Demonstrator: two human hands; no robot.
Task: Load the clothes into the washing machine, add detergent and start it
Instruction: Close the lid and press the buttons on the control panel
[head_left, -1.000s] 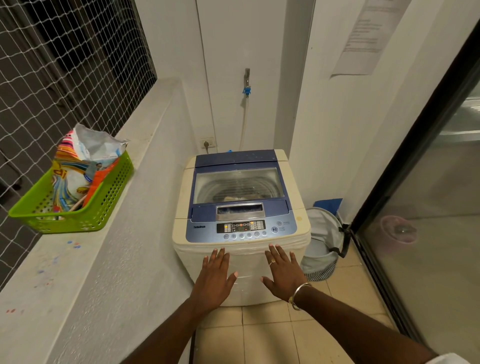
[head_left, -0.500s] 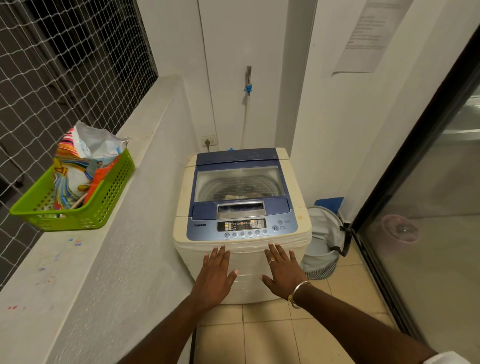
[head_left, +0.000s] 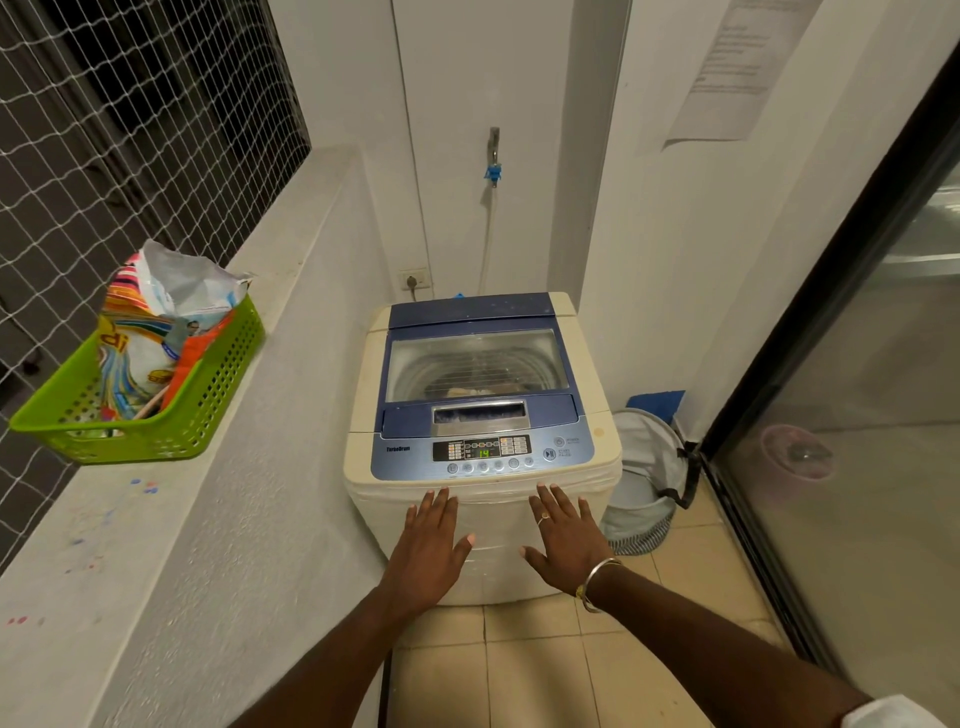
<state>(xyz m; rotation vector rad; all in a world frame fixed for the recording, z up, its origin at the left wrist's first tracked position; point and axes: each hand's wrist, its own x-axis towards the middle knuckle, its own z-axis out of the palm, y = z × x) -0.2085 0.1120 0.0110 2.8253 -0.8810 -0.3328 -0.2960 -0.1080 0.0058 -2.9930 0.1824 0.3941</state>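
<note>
A cream and blue top-loading washing machine (head_left: 595, 364) stands in front of me with its lid (head_left: 475, 358) closed. Clothes (head_left: 467, 391) show dimly through the lid's window. Green digits glow on its control panel (head_left: 483, 451). My left hand (head_left: 428, 551) and my right hand (head_left: 566, 535) are spread flat, fingers straight, in front of the machine's upper front edge, holding nothing. A colourful detergent bag (head_left: 150, 332) stands in a green basket (head_left: 208, 410) on the ledge to the left.
A concrete ledge (head_left: 171, 519) with netting above runs along the left. A grey laundry hamper (head_left: 647, 478) sits on the tiled floor right of the machine. A dark-framed glass door (head_left: 831, 364) closes the right side. A tap (head_left: 493, 156) and hose are on the back wall.
The control panel's green digits are lit now; they were not visible before. Both hands stay spread at the machine's front edge, barely shifted.
</note>
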